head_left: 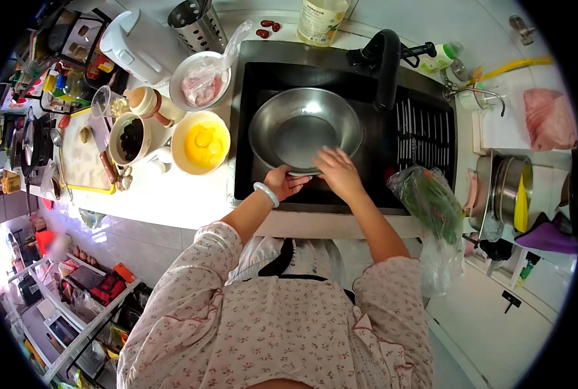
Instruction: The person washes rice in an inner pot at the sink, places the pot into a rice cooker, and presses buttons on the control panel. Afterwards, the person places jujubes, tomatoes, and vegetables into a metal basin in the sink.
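A shiny metal basin (pixel 305 133) sits in the black sink (pixel 247 175), under the faucet's side. At its near rim, my left hand (pixel 286 183) grips the edge, palm turned up and thumb on top; a pale bangle circles that wrist. My right hand (pixel 339 172) reaches over the same rim, fingers stretched out and slightly blurred above the basin's inside. Whether those fingertips touch the metal, I cannot tell. Left of the sink stands a bowl of cracked eggs (pixel 204 144). Behind it, a white bowl (pixel 178 91) holds raw meat in a plastic bag.
A black faucet (pixel 386 71) rises at the sink's back right. Bagged greens (pixel 428 201) hang over the counter's right front. Further left are a bowl of dark pieces (pixel 132 139), a cutting board (pixel 81 168) with a knife (pixel 108 167), and a white kettle (pixel 136 48).
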### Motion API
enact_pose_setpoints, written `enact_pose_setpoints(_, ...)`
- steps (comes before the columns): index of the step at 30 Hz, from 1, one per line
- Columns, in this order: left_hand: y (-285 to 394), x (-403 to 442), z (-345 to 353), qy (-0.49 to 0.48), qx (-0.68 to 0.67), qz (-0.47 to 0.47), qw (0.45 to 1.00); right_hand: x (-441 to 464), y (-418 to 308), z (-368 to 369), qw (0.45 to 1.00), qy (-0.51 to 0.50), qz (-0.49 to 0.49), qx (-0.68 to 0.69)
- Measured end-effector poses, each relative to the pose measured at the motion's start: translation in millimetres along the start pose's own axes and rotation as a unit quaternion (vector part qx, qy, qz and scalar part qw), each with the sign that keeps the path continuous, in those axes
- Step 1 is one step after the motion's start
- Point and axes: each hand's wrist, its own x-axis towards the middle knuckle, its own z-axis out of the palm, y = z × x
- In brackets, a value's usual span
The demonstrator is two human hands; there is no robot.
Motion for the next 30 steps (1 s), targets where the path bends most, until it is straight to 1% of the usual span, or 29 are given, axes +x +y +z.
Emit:
enact_pose_setpoints(2, 0.0, -3.0, 0.7, 0.011, -0.012, 0.006, 1.000, -0.4, -8.9, -40.4, 0.992, 0.104, 0.069, -0.032)
enact_pose_setpoints(4, 1.0, -3.0, -1.4, 0.023, -0.028, 0.015, 0.999, -25.5, 16.3, -43.1, 0.962, 0.169, 0.187, 0.105)
enact_pose_setpoints(5, 1.9, -2.2, -5.0, -0.007, -0.047, 0.001, 0.999, -41.5, 28.6, -37.7, 0.929, 0.172, 0.302, 0.131)
enact_pose_setpoints(6, 1.7, -1.7, -8.6, -0.035, -0.066, -0.012, 0.997, -57.8, 54.6, -15.6, 0.903, 0.137, 0.365, 0.181)
enact_pose_setpoints(8, 1.7, -6.2, -10.3, -0.041, -0.077, -0.011, 0.996, -63.1, 84.7, 25.6, 0.907, -0.028, 0.384, 0.169)
enact_pose_setpoints(10, 5.4, -12.9, -7.4, -0.044, -0.093, -0.012, 0.995, -35.3, 72.7, 49.1, 0.894, -0.179, 0.377, 0.165)
enact_pose_setpoints(12, 9.0, -17.8, -7.3, -0.039, -0.089, -0.002, 0.995, -13.5, 59.9, 73.3, 0.914, -0.201, 0.281, 0.212)
enact_pose_setpoints(13, 9.9, -19.3, -7.6, -0.038, -0.084, 0.005, 0.996, -11.7, 62.1, 109.4, 0.915, -0.199, 0.277, 0.216)
enact_pose_setpoints(14, 10.6, -20.6, -8.8, -0.033, -0.083, 0.008, 0.996, -14.5, 67.5, 163.2, 0.826, -0.129, 0.355, 0.419)
enact_pose_setpoints(15, 10.6, -22.2, -10.1, -0.023, -0.051, 0.019, 0.998, -12.1, 66.2, 178.4, 0.761, -0.093, 0.385, 0.514)
enact_pose_setpoints(16, 11.9, -22.2, -10.8, -0.014, -0.017, 0.028, 0.999, -9.1, 64.5, 192.3, 0.684, -0.051, 0.411, 0.600)
enact_pose_setpoints(17, 12.2, -21.2, -11.6, -0.013, -0.005, 0.027, 1.000, -6.5, 57.1, 180.2, 0.856, -0.042, 0.347, 0.382)
enact_pose_setpoints(18, 12.0, -21.0, -12.1, -0.010, -0.001, 0.021, 1.000, -7.4, 53.9, 164.9, 0.919, 0.018, 0.263, 0.291)
enact_pose_setpoints(19, 12.2, -22.1, -10.3, 0.012, 0.011, 0.019, 1.000, -7.3, 49.8, 147.1, 0.962, 0.089, 0.190, 0.176)
enact_pose_setpoints(20, 11.8, -22.6, -9.5, 0.031, 0.023, 0.017, 0.999, -1.0, 46.6, 107.8, 0.960, 0.089, 0.199, 0.175)
enact_pose_setpoints(21, 10.5, -20.3, -12.9, 0.029, 0.025, 0.021, 0.999, 7.5, 45.9, 62.2, 0.882, -0.081, 0.365, 0.286)
enact_pose_setpoints(22, 9.0, -18.8, -14.9, 0.026, 0.027, 0.016, 0.999, 0.0, 52.7, 51.4, 0.814, -0.163, 0.439, 0.342)
enact_pose_setpoints(23, 7.8, -17.8, -16.5, 0.047, 0.055, 0.021, 0.997, -7.6, 59.5, 40.7, 0.736, -0.244, 0.509, 0.374)
enact_pose_setpoints(24, 8.7, -15.2, -18.0, 0.065, 0.085, 0.029, 0.994, -26.8, 77.9, 47.1, 0.758, -0.196, 0.537, 0.315)
enact_pose_setpoints(25, 9.6, -14.3, -20.3, 0.058, 0.118, 0.027, 0.991, -31.2, 80.1, 34.3, 0.774, -0.147, 0.562, 0.252)
enact_pose_setpoints(26, 9.3, -14.5, -22.1, 0.050, 0.123, 0.024, 0.991, -33.4, 79.1, 25.2, 0.771, -0.142, 0.569, 0.247)
enact_pose_setpoints(28, 8.3, -16.5, -23.0, 0.061, 0.084, 0.004, 0.995, -29.8, 65.8, 4.9, 0.802, 0.032, 0.568, 0.184)
enact_pose_setpoints(29, 9.3, -14.5, -25.9, 0.072, 0.053, -0.007, 0.996, -24.0, 56.9, 3.6, 0.836, 0.084, 0.511, 0.180)
enact_pose_setpoints(30, 10.7, -12.9, -27.8, 0.072, 0.058, -0.011, 0.996, -15.4, 47.1, 5.1, 0.864, 0.136, 0.450, 0.177)
